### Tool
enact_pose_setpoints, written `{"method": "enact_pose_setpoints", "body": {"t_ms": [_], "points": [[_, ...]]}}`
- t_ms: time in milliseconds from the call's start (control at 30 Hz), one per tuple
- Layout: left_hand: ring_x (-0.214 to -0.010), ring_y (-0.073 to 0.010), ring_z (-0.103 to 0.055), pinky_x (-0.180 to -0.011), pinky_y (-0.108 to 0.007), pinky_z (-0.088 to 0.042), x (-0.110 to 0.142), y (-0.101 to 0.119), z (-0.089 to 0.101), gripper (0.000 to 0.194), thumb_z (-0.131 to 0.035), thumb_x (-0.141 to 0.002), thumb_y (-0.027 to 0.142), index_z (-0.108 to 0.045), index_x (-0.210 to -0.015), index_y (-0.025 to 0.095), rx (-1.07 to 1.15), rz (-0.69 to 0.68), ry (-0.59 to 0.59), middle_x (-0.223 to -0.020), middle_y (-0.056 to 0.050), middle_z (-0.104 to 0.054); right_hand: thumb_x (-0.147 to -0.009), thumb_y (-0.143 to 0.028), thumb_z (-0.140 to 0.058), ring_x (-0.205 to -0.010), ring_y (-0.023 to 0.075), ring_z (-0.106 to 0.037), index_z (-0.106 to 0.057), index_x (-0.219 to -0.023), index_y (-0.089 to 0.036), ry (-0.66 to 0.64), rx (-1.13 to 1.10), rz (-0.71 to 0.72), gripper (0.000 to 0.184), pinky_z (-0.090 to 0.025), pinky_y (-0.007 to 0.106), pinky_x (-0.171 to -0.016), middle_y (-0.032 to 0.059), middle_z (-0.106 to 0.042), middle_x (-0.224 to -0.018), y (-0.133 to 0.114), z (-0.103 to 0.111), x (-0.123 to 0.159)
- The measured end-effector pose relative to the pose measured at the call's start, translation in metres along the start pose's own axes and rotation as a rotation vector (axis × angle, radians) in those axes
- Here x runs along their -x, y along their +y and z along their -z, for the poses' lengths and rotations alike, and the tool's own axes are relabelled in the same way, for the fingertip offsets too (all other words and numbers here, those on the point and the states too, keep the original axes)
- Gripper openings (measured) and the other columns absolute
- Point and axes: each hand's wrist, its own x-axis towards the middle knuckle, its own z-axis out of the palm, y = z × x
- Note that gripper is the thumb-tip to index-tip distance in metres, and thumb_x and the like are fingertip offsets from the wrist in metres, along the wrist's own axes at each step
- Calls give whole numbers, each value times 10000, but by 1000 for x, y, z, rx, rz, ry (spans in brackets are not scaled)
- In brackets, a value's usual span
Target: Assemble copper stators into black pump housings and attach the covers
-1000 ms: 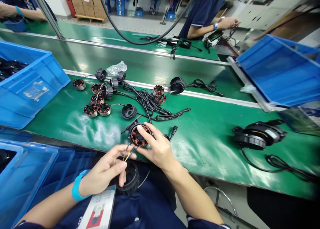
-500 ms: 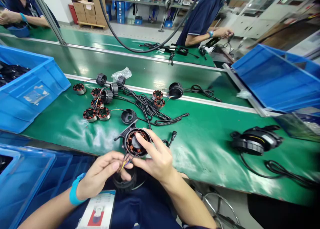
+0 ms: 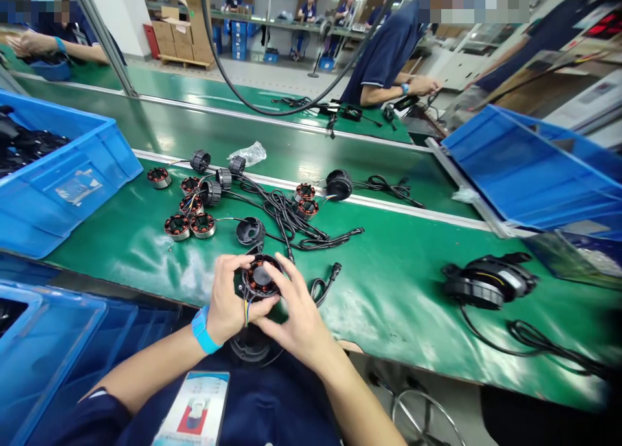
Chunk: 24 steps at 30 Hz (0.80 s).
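Observation:
Both hands hold a round black motor housing [image 3: 244,289] with a copper-wound stator [image 3: 263,275] inside it. My left hand [image 3: 227,303] grips its left side, fingers over the top rim. My right hand [image 3: 297,313] is curled round the right side, with fingertips at the stator and rim. Yellow, blue and other thin wires [image 3: 247,311] hang from the housing's lower edge. They run toward a black ribbed cap [image 3: 250,347] near my lap, which the hands partly cover. Just beyond the housing lies an open black cap [image 3: 250,231].
Several copper stators [image 3: 177,226], wired black caps [image 3: 210,192] and coiled cables [image 3: 284,212] lie ahead. An assembled black motor [image 3: 488,281] sits right. Blue bins stand left [image 3: 72,187] and right [image 3: 529,167]. A hanging cable [image 3: 218,63] loops above. Co-workers sit across the bench.
My left hand has moved from the wires up to the housing's left side and now grips it. My right hand stays on the housing. The view has shifted slightly.

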Motion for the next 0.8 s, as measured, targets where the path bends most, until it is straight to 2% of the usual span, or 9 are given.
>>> {"method": "enact_pose_setpoints", "body": {"t_ms": [67, 133, 200, 267, 367, 467, 533, 633, 800], "points": [[-959, -207, -521, -897, -380, -496, -3, -1, -2, 691, -868, -754, 401, -475, -1290, 214, -33, -81, 64, -999, -44, -505, -880, -290, -739, -1226, 220, -590, -585, -1350, -254, -52, -295, -63, 496, -516, 368, -1047, 111, -581, -1319, -12, 16, 10], [-949, -210, -503, -933, -410, -498, -12, -1, 1, 706, -887, -721, 358, -462, -1268, 222, -94, -204, 133, -968, -37, -499, -879, -383, -751, -875, 166, -630, -710, -1070, -229, -348, -686, -105, 248, -534, 303, -844, 45, -641, -950, -22, 19, 20], [-950, -211, -502, -948, -426, -512, -25, 5, 9, 686, -906, -691, 333, -469, -1213, 243, -162, -329, 234, -982, -39, -489, -854, -505, -766, -710, 128, -559, -743, -1012, -187, -692, -1003, -175, 356, -485, 269, -721, 25, -597, -803, -24, 0, 28], [-941, -206, -502, -915, -404, -525, -41, 15, 20, 627, -929, -666, 330, -492, -1111, 258, -254, -430, 345, -998, -42, -461, -835, -579, -765, -701, 103, -521, -688, -1222, -182, -733, -1197, -298, 559, -440, 231, -678, 28, -586, -852, -21, -37, 37], [-989, -217, -480, -874, -359, -512, -58, 31, 37, 549, -950, -646, 327, -513, -971, 254, -413, -546, 467, -1000, -53, -407, -756, -621, -819, -740, 101, -552, -578, -1336, -238, -495, -1327, -347, 735, -457, 230, -673, 77, -569, -1094, -14, -94, 42], [-1053, -234, -452, -924, -370, -501, -57, 37, 43, 453, -933, -668, 295, -583, -953, 259, -459, -518, 471, -1052, -68, -394, -631, -690, -863, -788, 169, -601, -522, -1382, -282, -4, -1248, -186, 920, -529, 298, -693, 115, -555, -1186, -14, -108, 31], [-1086, -238, -453, -956, -384, -491, -48, 35, 40, 351, -918, -689, 258, -656, -923, 266, -412, -432, 428, -1092, -74, -395, -706, -747, -772, -818, 208, -599, -364, -1521, -300, 289, -1066, -147, 1015, -566, 347, -721, 135, -560, -1199, -17, -92, 14], [-1114, -236, -473, -945, -377, -471, -31, 28, 28, 199, -901, -725, 272, -715, -787, 241, -269, -290, 283, -1127, -79, -405, -882, -675, -628, -789, 195, -575, -171, -1611, -313, 557, -777, -225, 933, -574, 375, -755, 132, -535, -1206, -19, -56, -15], [-1088, -252, -478, -950, -404, -442, -17, 17, 11, 270, -869, -677, 309, -646, -723, 165, -109, -67, 4, -1083, -87, -415, -846, -457, -729, -697, 140, -515, -99, -1619, -363, 694, -600, -179, 1002, -536, 288, -723, 15, -498, -934, 2, -20, -57]]}}
